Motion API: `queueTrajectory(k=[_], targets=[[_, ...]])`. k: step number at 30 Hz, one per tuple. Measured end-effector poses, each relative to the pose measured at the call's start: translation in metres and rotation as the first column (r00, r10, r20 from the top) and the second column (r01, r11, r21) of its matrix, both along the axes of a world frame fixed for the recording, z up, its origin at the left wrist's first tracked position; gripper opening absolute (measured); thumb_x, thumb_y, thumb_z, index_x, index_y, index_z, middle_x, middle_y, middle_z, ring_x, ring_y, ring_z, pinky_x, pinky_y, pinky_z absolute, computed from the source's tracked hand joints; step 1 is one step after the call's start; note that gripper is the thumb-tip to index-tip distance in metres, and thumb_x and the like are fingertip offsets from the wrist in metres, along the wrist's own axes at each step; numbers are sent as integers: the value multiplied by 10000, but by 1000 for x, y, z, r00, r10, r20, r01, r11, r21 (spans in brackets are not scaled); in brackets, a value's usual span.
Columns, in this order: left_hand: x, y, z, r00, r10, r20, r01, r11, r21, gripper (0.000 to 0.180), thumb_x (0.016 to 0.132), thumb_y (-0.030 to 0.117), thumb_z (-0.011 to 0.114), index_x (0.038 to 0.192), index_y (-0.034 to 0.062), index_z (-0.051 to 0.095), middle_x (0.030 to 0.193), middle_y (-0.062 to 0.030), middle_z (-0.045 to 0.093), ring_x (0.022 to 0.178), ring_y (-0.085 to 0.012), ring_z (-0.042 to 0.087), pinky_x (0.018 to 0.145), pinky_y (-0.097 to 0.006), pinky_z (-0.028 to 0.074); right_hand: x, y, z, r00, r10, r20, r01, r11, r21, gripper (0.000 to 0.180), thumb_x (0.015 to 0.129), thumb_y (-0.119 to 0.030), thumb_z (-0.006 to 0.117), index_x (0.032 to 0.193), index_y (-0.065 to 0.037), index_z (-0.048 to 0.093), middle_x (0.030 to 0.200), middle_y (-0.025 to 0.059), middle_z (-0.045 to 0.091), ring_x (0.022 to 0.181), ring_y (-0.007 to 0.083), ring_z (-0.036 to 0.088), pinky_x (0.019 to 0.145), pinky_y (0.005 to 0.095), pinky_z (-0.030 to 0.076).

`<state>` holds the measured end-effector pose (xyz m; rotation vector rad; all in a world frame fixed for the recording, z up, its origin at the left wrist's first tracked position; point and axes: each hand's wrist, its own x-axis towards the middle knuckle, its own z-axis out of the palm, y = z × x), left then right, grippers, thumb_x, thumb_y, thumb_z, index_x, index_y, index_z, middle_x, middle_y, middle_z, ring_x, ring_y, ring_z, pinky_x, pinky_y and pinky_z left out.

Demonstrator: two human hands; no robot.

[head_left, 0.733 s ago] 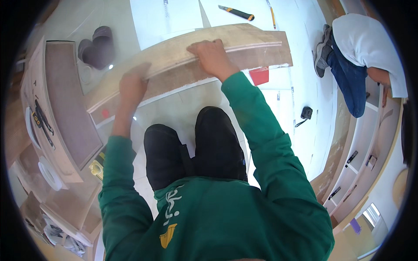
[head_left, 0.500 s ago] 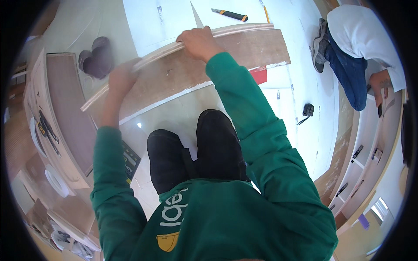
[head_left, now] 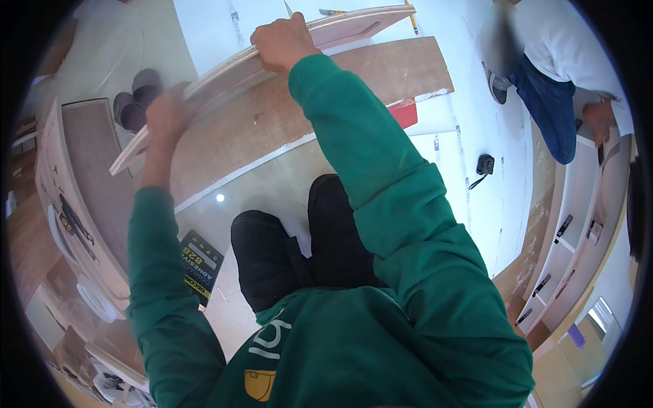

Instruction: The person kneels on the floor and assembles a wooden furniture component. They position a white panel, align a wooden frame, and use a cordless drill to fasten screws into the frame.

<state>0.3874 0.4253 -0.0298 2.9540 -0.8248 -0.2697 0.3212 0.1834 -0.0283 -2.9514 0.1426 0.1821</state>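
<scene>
My left hand and my right hand are closed on the far edge of a long, light wooden panel. The panel is tilted up, and a grooved face shows near its right end. Just below it is a brown board with a white, rough near edge; whether the two still touch behind my hands is hidden. My right hand grips near the panel's middle, and my left hand, slightly blurred, grips toward its left end.
White sheeting bears a tape measure, a pencil and a utility knife. Purple-grey clogs and a wooden drawer-like frame are left; a black-yellow container lies beside my knee. A person kneels right beside shelving.
Both hands have shifted a little left and up the view with the panel. It has tilted away from the brown board, opening a gap at the right end.
</scene>
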Motion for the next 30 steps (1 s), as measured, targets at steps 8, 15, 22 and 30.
queueTrajectory(k=[8,15,22,30], targets=[[4,-11,16,996,30,-85,-24,997,74,459,820,462,643,1149,144,679,986,-157,703,947,-328,664,805,-414,512,9,-1,4,1000,-5,-27,4,1000,-17,123,774,-70,623,765,-158,709,768,61,713,823,222,663,828,388,346],[5,-13,16,996,32,-79,-28,998,54,461,824,493,633,1113,139,691,966,-153,706,927,-328,667,791,-412,510,10,-2,0,1000,-5,-2,5,1000,-12,122,773,-70,627,780,-156,713,779,61,713,850,221,664,840,394,345],[7,-3,3,1000,-2,18,3,999,-33,512,781,551,702,1076,132,716,882,-123,715,839,-303,688,757,-405,523,10,-1,-3,999,12,48,-10,999,-43,164,755,-43,624,809,-178,701,690,37,665,761,218,645,767,379,349],[-4,-1,-2,1000,5,17,-4,998,-65,461,804,510,700,1050,121,717,886,-113,705,839,-294,677,732,-404,516,-2,-1,-12,998,7,57,-3,998,-58,260,786,-86,656,1013,-190,728,900,6,715,834,206,649,768,384,347]])
